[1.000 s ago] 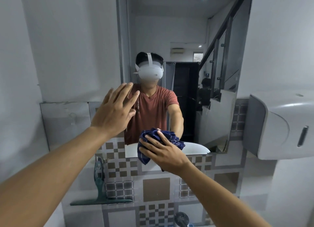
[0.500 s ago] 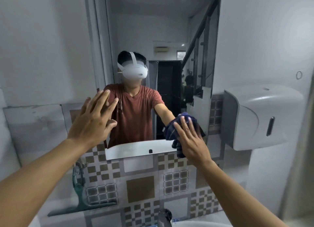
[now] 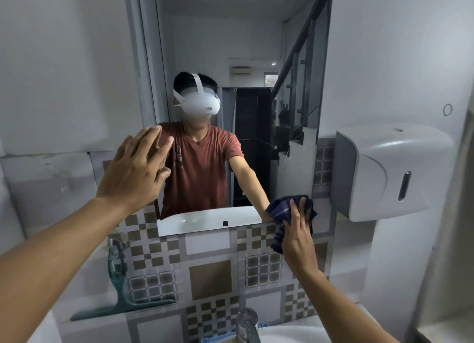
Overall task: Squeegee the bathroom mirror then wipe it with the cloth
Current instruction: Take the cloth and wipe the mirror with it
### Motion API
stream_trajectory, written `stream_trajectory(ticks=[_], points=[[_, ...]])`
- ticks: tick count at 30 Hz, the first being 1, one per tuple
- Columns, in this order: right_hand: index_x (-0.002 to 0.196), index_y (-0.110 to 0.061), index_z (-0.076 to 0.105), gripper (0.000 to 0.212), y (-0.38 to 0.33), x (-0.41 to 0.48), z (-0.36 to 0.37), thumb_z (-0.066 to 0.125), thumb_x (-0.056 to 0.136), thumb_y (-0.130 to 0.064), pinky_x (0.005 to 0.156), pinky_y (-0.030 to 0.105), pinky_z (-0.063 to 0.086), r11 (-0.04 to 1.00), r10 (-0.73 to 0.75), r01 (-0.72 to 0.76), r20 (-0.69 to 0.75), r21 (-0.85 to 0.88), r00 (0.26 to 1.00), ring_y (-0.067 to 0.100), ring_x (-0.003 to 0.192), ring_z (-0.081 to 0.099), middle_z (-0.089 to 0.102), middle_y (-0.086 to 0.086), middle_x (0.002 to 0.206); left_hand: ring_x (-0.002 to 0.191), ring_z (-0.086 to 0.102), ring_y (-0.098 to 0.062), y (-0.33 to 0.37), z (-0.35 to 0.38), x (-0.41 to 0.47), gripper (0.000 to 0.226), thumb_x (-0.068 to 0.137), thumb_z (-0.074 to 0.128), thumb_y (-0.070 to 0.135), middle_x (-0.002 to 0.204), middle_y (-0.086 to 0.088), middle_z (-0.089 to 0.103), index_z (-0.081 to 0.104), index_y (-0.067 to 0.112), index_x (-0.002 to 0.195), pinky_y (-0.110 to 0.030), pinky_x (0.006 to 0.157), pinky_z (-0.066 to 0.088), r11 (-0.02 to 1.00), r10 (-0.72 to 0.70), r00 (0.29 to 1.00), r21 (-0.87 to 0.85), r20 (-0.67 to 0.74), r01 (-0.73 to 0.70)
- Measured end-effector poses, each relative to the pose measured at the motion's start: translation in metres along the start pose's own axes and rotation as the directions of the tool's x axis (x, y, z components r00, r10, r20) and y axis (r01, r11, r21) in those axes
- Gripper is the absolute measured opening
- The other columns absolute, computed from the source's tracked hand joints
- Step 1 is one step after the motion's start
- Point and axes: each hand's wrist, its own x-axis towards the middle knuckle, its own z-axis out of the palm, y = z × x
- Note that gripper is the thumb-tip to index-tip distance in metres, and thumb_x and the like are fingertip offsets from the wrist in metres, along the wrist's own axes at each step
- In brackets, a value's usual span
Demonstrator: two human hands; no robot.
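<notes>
Cloth, soft and floppy, sits bunched under the right hand, pressed flat at the mirror's bottom right corner. Left hand is spread on the glass, holding nothing. Squeegee rests on the ledge.

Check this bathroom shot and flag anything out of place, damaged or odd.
Nothing looks spilled or broken. The green squeegee stands propped against the tiled wall, set aside. The right hand presses the blue cloth at the mirror's lower right corner; the left hand is spread flat at its left edge.
</notes>
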Motion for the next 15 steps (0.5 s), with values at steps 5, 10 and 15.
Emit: stream_trajectory(ticks=[5, 10, 15], points=[[0.161, -0.023, 0.001, 0.09, 0.002, -0.01, 0.009, 0.055, 0.094, 0.003, 0.121, 0.062, 0.019, 0.961, -0.139, 0.142, 0.028, -0.237, 0.99, 0.032, 0.156, -0.006, -0.01, 0.004, 0.169, 0.146, 0.029, -0.042, -0.001, 0.0, -0.001, 0.071, 0.088, 0.07, 0.027, 0.157, -0.025, 0.03, 0.041, 0.008, 0.15, -0.061, 0.117, 0.028, 1.0, -0.001, 1.0, -0.004, -0.005, 0.001], [0.16, -0.023, -0.011, 0.089, -0.022, -0.002, 0.029, 0.046, 0.094, -0.004, 0.126, 0.053, 0.0, 0.798, -0.426, 0.439, 0.129, -0.413, 0.895, 0.032, 0.156, -0.007, 0.006, 0.013, 0.167, 0.146, 0.028, -0.041, -0.003, 0.001, -0.001, 0.072, 0.089, 0.069, 0.03, 0.157, -0.024, 0.03, 0.039, 0.01, 0.151, -0.061, 0.117, 0.027, 1.0, -0.003, 1.0, 0.015, -0.005, 0.003], [0.159, -0.014, -0.012, 0.086, -0.05, 0.006, 0.058, 0.039, 0.089, -0.011, 0.121, 0.056, 0.0, 0.553, -0.625, 0.675, 0.293, -0.488, 0.724, 0.031, 0.154, -0.017, -0.005, 0.013, 0.169, 0.147, 0.028, -0.039, -0.004, 0.001, -0.001, 0.072, 0.088, 0.07, 0.031, 0.157, -0.023, 0.032, 0.041, 0.01, 0.15, -0.06, 0.117, 0.029, 1.0, -0.003, 1.0, 0.014, -0.006, 0.003]])
